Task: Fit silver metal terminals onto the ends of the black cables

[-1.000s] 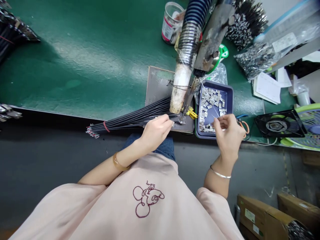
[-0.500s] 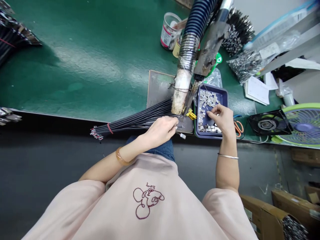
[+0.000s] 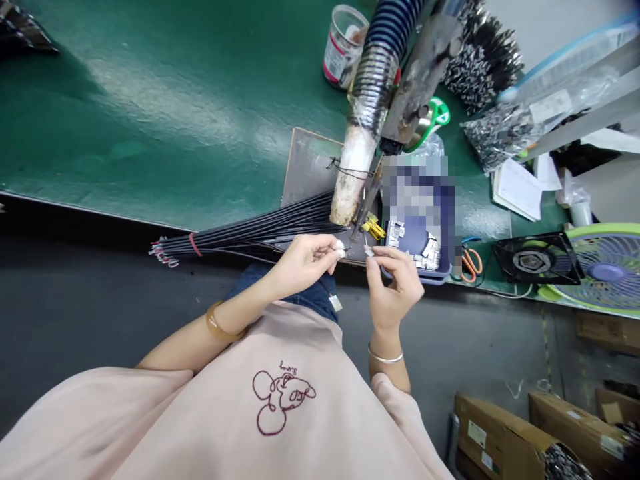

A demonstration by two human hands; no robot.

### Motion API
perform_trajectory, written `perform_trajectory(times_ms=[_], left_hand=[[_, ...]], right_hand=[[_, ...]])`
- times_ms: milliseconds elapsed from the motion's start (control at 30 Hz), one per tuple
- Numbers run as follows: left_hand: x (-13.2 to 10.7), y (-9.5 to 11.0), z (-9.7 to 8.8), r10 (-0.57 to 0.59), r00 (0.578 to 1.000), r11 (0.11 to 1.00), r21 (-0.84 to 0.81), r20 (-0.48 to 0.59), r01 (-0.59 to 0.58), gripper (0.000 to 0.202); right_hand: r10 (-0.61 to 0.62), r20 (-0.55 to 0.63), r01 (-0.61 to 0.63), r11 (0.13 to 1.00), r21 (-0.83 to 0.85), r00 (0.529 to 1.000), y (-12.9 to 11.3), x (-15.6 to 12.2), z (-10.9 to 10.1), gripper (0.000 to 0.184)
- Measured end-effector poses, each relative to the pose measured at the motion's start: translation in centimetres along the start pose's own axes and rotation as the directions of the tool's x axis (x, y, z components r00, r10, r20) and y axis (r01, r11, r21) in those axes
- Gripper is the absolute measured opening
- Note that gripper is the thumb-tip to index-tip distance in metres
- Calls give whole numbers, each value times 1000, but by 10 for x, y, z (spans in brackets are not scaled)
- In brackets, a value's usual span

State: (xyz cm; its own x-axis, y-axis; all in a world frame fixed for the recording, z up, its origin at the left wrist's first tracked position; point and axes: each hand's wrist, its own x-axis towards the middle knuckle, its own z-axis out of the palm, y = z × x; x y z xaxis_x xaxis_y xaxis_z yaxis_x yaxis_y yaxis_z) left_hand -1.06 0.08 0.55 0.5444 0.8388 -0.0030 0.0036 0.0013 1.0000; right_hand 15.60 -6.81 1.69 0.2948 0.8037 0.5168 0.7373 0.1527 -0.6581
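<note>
My left hand (image 3: pixel 307 260) is pinched on the end of a thin black cable pulled from a bundle of black cables (image 3: pixel 250 233) that lies over the bench edge, tied with a red band. My right hand (image 3: pixel 395 280) is pinched on a small silver metal shell, held just in front of the left fingertips. Both hands meet below the tip of a soldering iron (image 3: pixel 365 207) fixed under a fume hose (image 3: pixel 375 80). A dark blue tray (image 3: pixel 440 270) of several small metal shells sits right behind my right hand, partly blurred.
A grey work plate (image 3: pixel 305 167) lies on the green bench mat (image 3: pixel 150 113). A can (image 3: pixel 343 43) stands at the back. Bags of metal parts (image 3: pixel 500 127), orange scissors (image 3: pixel 470 263), small fans (image 3: pixel 540 260) and papers are to the right. Cardboard boxes (image 3: pixel 505 433) sit on the floor.
My right hand left the blue tray and came left and toward me with a metal shell, meeting my left hand. The view shifted slightly left.
</note>
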Motion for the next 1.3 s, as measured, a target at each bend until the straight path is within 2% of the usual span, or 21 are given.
perform_trajectory(times_ms=[100,167,333,400,467,567,633,700,733,800,867,933,1000,1067,1133,1233,1300], left_hand=[[0,0,2,-16,1000,1000,19,4,16,21],[-1,-1,2,-4,1000,999,49,9,3,22],[-1,-1,3,60,998,987,148,23,-62,20],[0,-4,4,124,992,967,220,26,-126,19],[0,-9,4,222,974,916,334,40,-223,16],[0,-17,4,347,931,769,534,112,-351,20],[0,-20,3,375,912,665,637,166,-390,26],[-1,-18,3,389,901,620,669,192,-410,30],[-2,-16,3,394,900,636,651,187,-414,30],[-3,-11,3,357,923,743,556,142,-373,27],[-4,-6,3,236,969,884,397,79,-248,26],[-5,-4,2,78,996,976,198,47,-86,25],[-4,-4,2,-36,999,999,13,39,35,22],[-2,-5,2,-90,996,990,-103,25,92,19],[1,-5,3,-99,995,983,-156,11,99,19],[4,-3,4,-71,997,980,-188,-7,68,15],[5,-3,5,-65,998,977,-204,-18,61,13]], right_hand=[[112,169,-150,961,233,979,3,-3,13,6],[154,249,-230,920,316,956,7,-2,16,5],[148,269,-225,931,288,952,8,-2,15,6],[129,276,-204,942,265,952,8,-2,13,6],[85,280,-149,965,215,956,9,-3,10,7],[17,301,-49,994,101,954,12,-3,5,9],[31,329,-65,993,95,944,12,-3,3,9],[87,346,-148,977,155,934,10,-4,3,9],[112,336,-183,965,188,935,8,-5,4,9],[125,265,-184,959,215,956,4,-8,9,8],[68,160,-96,980,177,985,1,-12,14,7],[4,103,-17,992,123,995,0,-14,19,8],[-4,75,-3,995,98,997,0,-14,19,10],[-11,25,9,996,85,1000,-1,-13,17,13],[-87,-15,88,994,70,996,-2,-12,12,17],[-215,34,213,976,52,976,-2,-14,10,18],[-206,40,204,978,54,978,-1,-15,11,14]])
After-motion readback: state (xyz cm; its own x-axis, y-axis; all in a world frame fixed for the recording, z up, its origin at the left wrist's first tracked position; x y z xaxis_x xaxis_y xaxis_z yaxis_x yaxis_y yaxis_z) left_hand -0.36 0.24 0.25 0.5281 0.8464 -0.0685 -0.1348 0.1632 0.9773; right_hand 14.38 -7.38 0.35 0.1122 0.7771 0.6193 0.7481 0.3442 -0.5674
